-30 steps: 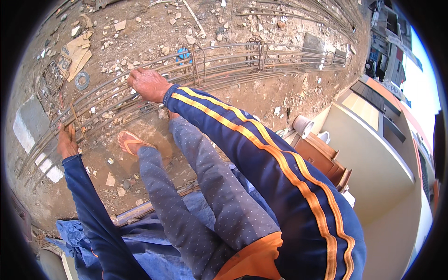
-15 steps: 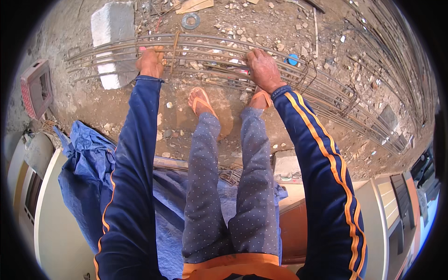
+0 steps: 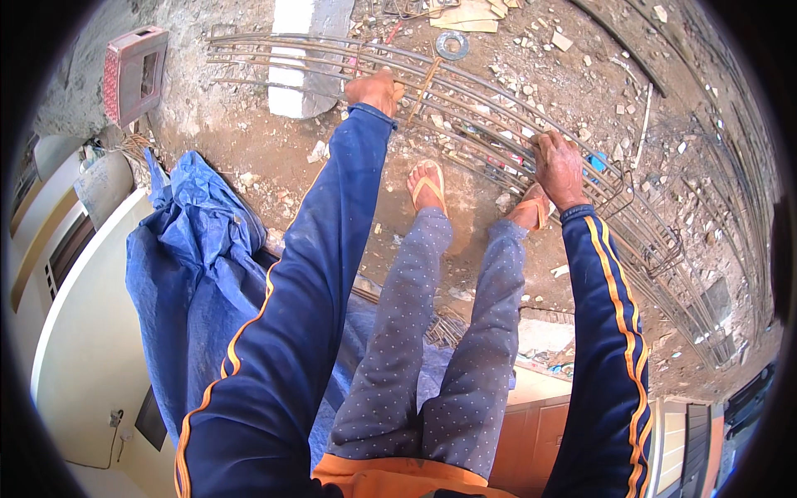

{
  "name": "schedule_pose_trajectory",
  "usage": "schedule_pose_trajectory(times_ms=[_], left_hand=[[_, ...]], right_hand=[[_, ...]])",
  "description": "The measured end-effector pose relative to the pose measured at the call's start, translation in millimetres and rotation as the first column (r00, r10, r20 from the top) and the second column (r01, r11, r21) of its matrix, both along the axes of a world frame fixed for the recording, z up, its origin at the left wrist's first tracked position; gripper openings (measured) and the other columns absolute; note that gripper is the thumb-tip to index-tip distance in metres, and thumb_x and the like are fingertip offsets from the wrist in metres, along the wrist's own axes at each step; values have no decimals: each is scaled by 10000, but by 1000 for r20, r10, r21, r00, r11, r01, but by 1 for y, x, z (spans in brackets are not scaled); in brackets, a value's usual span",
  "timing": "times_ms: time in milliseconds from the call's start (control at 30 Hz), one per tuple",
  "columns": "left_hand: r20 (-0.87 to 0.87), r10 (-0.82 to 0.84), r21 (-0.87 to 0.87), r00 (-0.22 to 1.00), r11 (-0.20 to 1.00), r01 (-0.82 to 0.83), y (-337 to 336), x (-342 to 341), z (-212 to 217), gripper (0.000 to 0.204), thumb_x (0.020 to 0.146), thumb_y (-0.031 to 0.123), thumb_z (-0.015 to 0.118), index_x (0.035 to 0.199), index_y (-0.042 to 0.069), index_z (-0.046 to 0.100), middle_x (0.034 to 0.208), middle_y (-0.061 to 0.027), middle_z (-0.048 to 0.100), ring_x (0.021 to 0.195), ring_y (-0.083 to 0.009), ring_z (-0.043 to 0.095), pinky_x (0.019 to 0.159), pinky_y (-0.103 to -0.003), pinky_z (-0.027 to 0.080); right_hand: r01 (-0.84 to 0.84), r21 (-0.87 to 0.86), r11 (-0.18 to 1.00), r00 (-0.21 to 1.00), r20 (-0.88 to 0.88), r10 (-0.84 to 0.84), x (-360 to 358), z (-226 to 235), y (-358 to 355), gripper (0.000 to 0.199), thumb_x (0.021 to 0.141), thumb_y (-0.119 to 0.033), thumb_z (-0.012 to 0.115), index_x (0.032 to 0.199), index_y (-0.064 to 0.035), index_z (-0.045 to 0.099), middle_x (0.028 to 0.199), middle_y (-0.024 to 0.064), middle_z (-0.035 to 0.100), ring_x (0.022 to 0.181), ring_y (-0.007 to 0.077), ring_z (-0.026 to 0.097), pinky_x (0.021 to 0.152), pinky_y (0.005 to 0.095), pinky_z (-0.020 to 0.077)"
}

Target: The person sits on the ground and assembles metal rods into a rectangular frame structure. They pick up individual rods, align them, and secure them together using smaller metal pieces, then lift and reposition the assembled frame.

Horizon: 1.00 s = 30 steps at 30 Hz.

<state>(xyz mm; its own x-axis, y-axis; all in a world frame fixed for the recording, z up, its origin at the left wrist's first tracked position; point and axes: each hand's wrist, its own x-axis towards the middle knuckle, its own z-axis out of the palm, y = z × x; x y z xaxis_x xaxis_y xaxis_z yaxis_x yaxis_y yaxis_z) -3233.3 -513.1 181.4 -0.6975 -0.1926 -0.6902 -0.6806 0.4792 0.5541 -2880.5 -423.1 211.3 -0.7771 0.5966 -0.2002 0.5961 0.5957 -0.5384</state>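
A long bundle of thin steel rebar lies across the ground in front of my feet, its left ends fanned apart. My left hand is closed round bars near that end, just left of a rusty rectangular stirrup looped about them. Farther right, my right hand has its fingers curled over the bars, beside a blue round piece. Its fingertips are partly hidden behind the bars. More wire stirrups sit round the bundle to the right of this hand.
A white-and-grey block lies under the bars' left ends. Beyond the bundle are a grey ring and scattered rubble. A pink frame-like box stands far left, a blue tarp nearer. More rods lie at right.
My view has swung left, so the bundle, both hands and my feet appear farther right. Both hands keep their hold on the bars at about the same places.
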Motion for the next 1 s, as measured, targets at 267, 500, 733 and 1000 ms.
schedule_pose_trajectory(times_ms=[267,500,733,1000], left_hand=[[-588,-808,-488,32,386,783,-29,32,36,310,869,198,711,1172,135,739,1160,-116,711,1109,-375,649,990,-452,504],[-417,-844,-697,-337,59,715,-37,47,27,419,923,265,703,1339,222,666,1373,-71,592,1240,-302,551,1072,-456,421],[-449,-865,-593,-224,101,798,-41,43,24,356,930,251,719,1280,185,711,1135,-107,660,1060,-293,634,903,-416,507],[-501,-863,-426,-65,181,886,-45,59,24,364,927,220,720,1246,48,690,1016,-168,684,899,-343,676,849,-418,533]], right_hand=[[50,106,993,999,14,-52,3,1,-12,266,906,-133,630,1167,-106,677,1072,125,665,1053,320,619,904,458,491],[468,159,869,884,-71,-463,43,34,-32,481,850,-81,710,1308,-46,566,1191,201,583,1126,382,564,961,491,471],[857,224,463,452,102,-886,114,36,-44,501,857,-161,759,1267,22,536,1186,239,568,1167,417,543,959,478,468],[921,119,370,363,79,-928,132,-4,-45,336,842,-108,738,1145,-3,635,933,154,702,853,338,692,769,443,537]])
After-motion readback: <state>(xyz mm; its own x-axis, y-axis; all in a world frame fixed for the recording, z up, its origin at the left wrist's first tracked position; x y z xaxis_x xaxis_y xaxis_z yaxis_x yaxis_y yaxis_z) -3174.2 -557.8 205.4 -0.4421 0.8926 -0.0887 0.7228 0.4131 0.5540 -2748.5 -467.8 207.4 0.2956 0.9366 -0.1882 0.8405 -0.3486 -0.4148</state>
